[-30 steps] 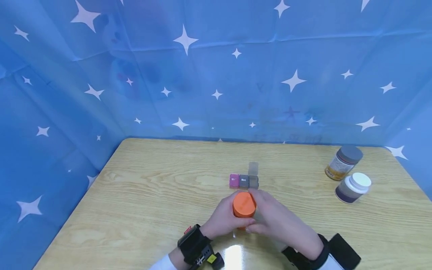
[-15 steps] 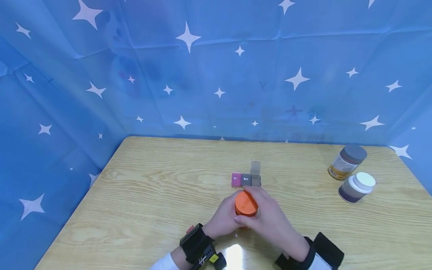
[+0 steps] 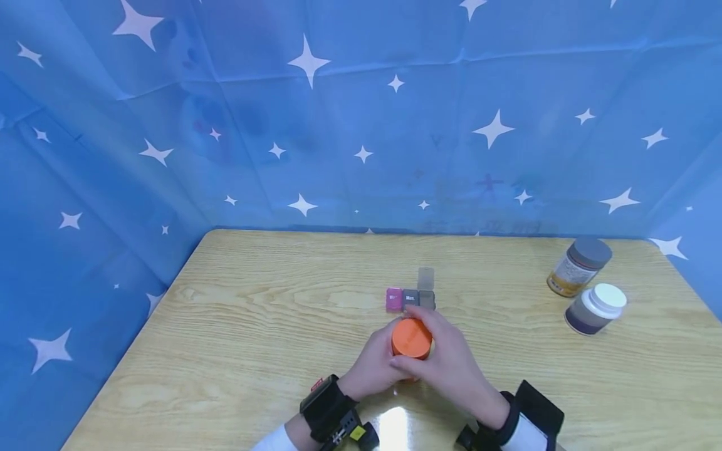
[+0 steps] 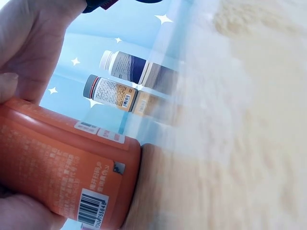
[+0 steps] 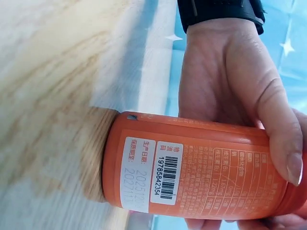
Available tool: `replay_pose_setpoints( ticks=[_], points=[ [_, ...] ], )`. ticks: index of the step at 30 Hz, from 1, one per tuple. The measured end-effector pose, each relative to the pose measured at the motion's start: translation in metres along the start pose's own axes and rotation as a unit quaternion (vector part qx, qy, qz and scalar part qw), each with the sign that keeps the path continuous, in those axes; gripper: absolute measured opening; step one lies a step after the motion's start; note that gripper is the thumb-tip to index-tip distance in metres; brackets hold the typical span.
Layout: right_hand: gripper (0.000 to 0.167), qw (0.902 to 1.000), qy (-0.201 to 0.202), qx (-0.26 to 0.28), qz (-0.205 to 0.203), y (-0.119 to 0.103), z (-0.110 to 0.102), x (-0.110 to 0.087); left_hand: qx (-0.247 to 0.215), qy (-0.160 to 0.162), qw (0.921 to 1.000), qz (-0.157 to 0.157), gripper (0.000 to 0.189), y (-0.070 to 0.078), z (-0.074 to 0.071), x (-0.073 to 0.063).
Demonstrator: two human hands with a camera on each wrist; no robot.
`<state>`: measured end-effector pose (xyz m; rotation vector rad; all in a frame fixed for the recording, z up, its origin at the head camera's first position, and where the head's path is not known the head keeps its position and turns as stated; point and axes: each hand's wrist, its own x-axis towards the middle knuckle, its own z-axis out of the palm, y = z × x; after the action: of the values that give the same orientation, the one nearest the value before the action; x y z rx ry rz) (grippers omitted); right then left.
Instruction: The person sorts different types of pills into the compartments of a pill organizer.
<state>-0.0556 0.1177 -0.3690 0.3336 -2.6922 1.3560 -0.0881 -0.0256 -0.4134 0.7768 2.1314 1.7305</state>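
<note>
An orange bottle [image 5: 192,165] stands upright on the table, its orange lid [image 3: 411,338] facing the head camera. My left hand [image 3: 373,362] grips the bottle's body from the left. From the right, my right hand [image 3: 448,363] curves thumb and fingers round the lid, which still sits on the bottle. Printed labels and a barcode show on the body in both wrist views. Just beyond the hands lies a small pill organizer [image 3: 410,298] with a pink compartment and darker ones; its rightmost clear flap [image 3: 425,278] is raised.
A brown bottle with a dark lid [image 3: 590,253] and a white-capped jar [image 3: 596,309] stand at the back right of the wooden table [image 3: 271,300]. A blue star-patterned cloth [image 3: 361,125] hangs behind and at the sides.
My right hand has turned about the lid: its wrist swung left and its thumb moved up and left to the lid's near side. The left hand keeps its hold, and the bottle stays put.
</note>
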Motion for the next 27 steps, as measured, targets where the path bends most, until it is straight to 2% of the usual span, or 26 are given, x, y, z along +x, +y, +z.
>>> replay_pose_setpoints(
  ticks=[3, 5, 8, 10, 12, 14, 15, 17, 18, 20, 22, 24, 27],
  points=[
    [0.070, 0.9997, 0.020, 0.010, 0.008, -0.001, 0.000, -0.001, -0.004, 0.004, 1.0000, 0.001, 0.061, 0.001, 0.000, 0.001],
    [0.066, 0.9998, 0.008, 0.010, -0.016, 0.002, -0.003, 0.000, -0.004, 0.008, 1.0000, -0.002, 0.059, 0.002, -0.001, 0.001],
    [0.061, 0.9958, -0.055, 0.029, -0.067, 0.013, -0.011, 0.005, 0.000, 0.008, 0.9999, -0.011, 0.058, 0.003, -0.001, 0.000],
    [0.060, 0.9854, -0.114, 0.070, -0.105, 0.023, -0.015, 0.010, 0.002, 0.006, 0.9998, -0.016, 0.056, 0.004, -0.001, 0.000],
    [0.063, 0.9728, -0.168, 0.111, -0.114, 0.029, -0.018, 0.013, 0.000, 0.004, 0.9998, -0.022, 0.053, 0.004, -0.001, -0.001],
    [0.071, 0.9688, -0.188, 0.125, -0.102, 0.032, -0.020, 0.013, -0.002, 0.002, 0.9998, -0.020, 0.051, 0.004, -0.002, 0.000],
    [0.075, 0.9721, -0.180, 0.115, -0.098, 0.030, -0.020, 0.012, -0.001, 0.004, 0.9999, -0.016, 0.050, 0.003, -0.002, -0.001],
    [0.083, 0.9861, -0.134, 0.067, -0.072, 0.021, -0.018, 0.008, 0.003, 0.007, 0.9999, -0.009, 0.048, 0.003, -0.002, -0.001],
    [0.085, 0.9925, -0.102, 0.037, -0.057, 0.016, -0.016, 0.006, 0.006, 0.009, 0.9999, -0.006, 0.047, 0.003, -0.003, -0.001],
    [0.083, 0.9990, -0.030, -0.001, -0.032, 0.005, -0.009, 0.000, 0.015, 0.017, 0.9997, -0.002, 0.047, 0.003, -0.002, -0.001],
    [0.074, 0.9991, 0.033, -0.023, -0.014, -0.004, -0.001, -0.004, 0.029, 0.028, 0.9992, 0.001, 0.048, 0.003, -0.002, -0.001],
    [0.065, 0.9970, 0.071, -0.030, -0.005, -0.008, 0.006, -0.007, 0.035, 0.036, 0.9987, 0.003, 0.048, 0.004, -0.001, -0.001],
    [0.058, 0.9959, 0.084, -0.034, -0.002, -0.008, 0.009, -0.007, 0.036, 0.038, 0.9986, 0.005, 0.050, 0.005, 0.000, -0.001]
  ],
)
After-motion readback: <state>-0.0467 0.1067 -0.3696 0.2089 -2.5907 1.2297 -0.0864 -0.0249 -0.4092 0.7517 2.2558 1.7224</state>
